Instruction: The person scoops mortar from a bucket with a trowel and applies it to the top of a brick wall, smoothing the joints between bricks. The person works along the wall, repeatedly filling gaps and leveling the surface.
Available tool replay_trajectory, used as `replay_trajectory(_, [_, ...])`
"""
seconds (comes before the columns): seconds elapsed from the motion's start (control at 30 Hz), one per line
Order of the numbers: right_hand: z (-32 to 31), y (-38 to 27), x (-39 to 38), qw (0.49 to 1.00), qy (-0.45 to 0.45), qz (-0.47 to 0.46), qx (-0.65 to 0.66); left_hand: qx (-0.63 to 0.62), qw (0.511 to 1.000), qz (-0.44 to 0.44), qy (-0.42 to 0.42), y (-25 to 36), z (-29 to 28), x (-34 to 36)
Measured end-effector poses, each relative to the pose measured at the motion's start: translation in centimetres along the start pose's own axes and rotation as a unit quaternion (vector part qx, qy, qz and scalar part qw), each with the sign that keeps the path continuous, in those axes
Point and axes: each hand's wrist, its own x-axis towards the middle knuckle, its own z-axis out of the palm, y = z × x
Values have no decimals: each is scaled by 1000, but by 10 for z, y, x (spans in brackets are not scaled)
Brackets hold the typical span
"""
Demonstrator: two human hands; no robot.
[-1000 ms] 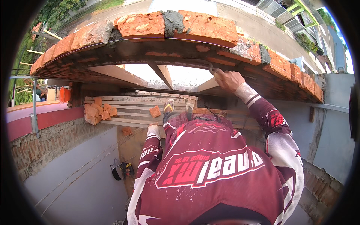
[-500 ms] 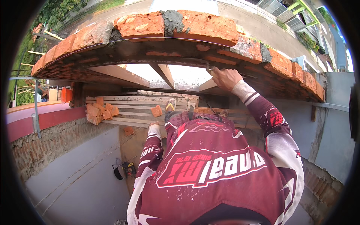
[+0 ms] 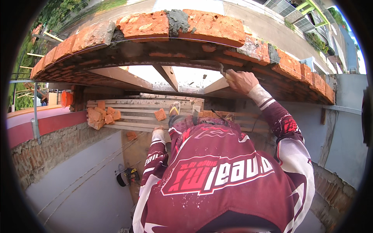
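My right hand (image 3: 243, 81) is closed around the handle of a trowel (image 3: 222, 69). Its thin blade lies along the inner face of the brick wall (image 3: 171, 48), just under the top course, where grey mortar shows. Lower down on the left, my left hand (image 3: 158, 128) is at the end of its sleeve, near my leg and the plank edge. Its fingers are mostly hidden, and nothing shows in it. Orange bricks (image 3: 213, 27) form the wall's top, with a grey mortar lump (image 3: 177, 22) between two of them. A thin string runs along their edge.
Broken brick pieces (image 3: 101, 115) are heaped on the wooden planks (image 3: 128, 118), with one loose piece (image 3: 160, 114) near my foot. Wooden beams (image 3: 167, 75) stand below the wall. An orange bucket (image 3: 67, 99) is at left; a power tool (image 3: 133, 175) lies lower down.
My right hand and the trowel have moved a little to the right and down along the wall face. My left hand stays in about the same place.
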Motion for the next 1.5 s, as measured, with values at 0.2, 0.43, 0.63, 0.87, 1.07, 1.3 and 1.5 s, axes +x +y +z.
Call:
replay_trajectory(0.2, [6,21,-26,998,-31,52,-35,12,996,-72,-50,-33,-5,36])
replay_trajectory(0.43, [2,46,-35,996,-40,71,-47,84,994,-57,-30,-4,2,12])
replay_trajectory(0.63, [-1,63,-40,997,-9,55,-43,55,998,-13,-6,51,1,-43])
replay_trajectory(0.87, [0,70,-43,996,-28,73,-40,40,998,-38,-15,53,-2,-57])
replay_trajectory(1.07, [2,75,-45,997,5,65,-27,30,999,-30,-25,42,-3,-61])
replay_trajectory(1.3, [-1,88,-51,993,-41,104,-49,27,999,-21,-31,46,-2,-56])
replay_trajectory(1.5, [4,111,-75,992,-28,107,-55,54,998,-9,-26,54,-1,-57])
